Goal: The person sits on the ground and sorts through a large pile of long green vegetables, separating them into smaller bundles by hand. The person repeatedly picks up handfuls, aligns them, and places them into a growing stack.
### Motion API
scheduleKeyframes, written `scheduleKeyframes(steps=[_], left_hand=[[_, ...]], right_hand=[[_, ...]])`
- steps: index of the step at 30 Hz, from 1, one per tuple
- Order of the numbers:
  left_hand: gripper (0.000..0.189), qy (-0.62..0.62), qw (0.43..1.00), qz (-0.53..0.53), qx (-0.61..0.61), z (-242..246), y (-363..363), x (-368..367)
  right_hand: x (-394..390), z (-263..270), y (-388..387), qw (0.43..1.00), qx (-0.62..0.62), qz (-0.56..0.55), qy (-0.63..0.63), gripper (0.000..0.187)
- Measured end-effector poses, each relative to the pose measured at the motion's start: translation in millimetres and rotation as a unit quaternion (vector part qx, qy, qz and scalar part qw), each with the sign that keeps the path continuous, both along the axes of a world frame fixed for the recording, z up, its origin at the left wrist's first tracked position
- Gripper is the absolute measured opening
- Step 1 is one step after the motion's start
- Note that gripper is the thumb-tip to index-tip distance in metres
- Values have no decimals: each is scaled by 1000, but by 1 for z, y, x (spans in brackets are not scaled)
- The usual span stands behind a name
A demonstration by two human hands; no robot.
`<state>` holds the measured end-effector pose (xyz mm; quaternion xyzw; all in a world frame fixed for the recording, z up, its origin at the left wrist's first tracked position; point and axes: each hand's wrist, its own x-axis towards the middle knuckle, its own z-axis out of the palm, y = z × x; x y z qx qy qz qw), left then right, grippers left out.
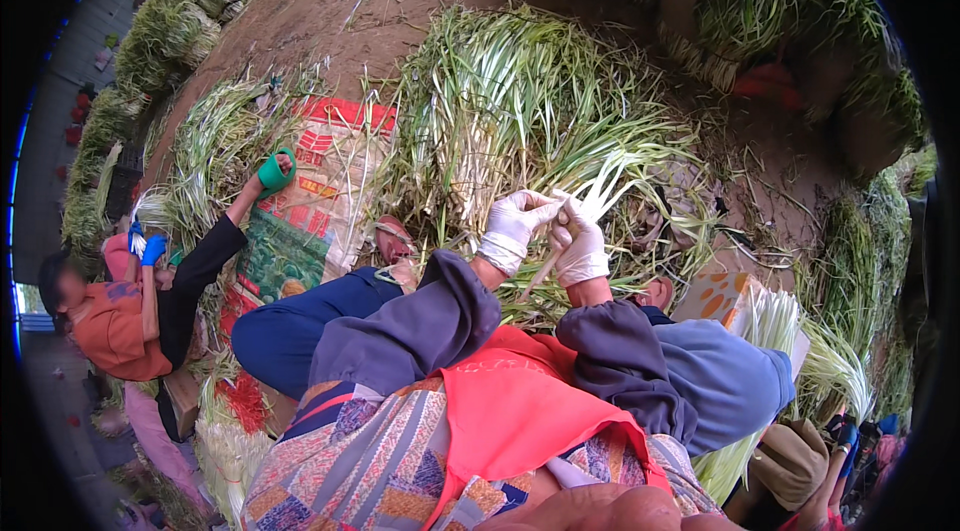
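My left hand point(514, 229), in a thin white glove, meets my right hand in front of my lap, its thumb and fingers pinched on a stalk. My right hand point(581, 244), gloved the same way, grips a small bunch of pale leafy stalks point(604, 190). Their green leaves fan out away from me and to the right. A thin pale stalk end point(541, 274) hangs below the hands. Directly beyond lies a large heap of long green-and-white leafy stalks point(480, 111), root ends towards me. The exact contact between the fingertips is too small to tell.
A printed woven sack point(307, 193) lies on the ground to the left. Beside it sits a co-worker in an orange top point(124, 328) with blue gloves. To the right stand a spotted box point(712, 297) and pale bundled stalks point(772, 317). More stalks are piled far right point(855, 268).
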<state>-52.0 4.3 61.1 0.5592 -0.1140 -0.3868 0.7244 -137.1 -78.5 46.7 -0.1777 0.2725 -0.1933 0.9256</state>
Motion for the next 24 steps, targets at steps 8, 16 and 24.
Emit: scheduleKeyframes(steps=[8,16,24], left_hand=[[22,174,952,-152,-200,27,93,39],[22,-123,964,-192,135,107,190,109],[59,-551,811,-139,138,49,45,14]], right_hand=[[-13,-2,-41,983,84,-75,-148,21],[-54,-9,-108,981,36,-154,-112,22],[-15,1,-56,995,-42,-84,35,29]])
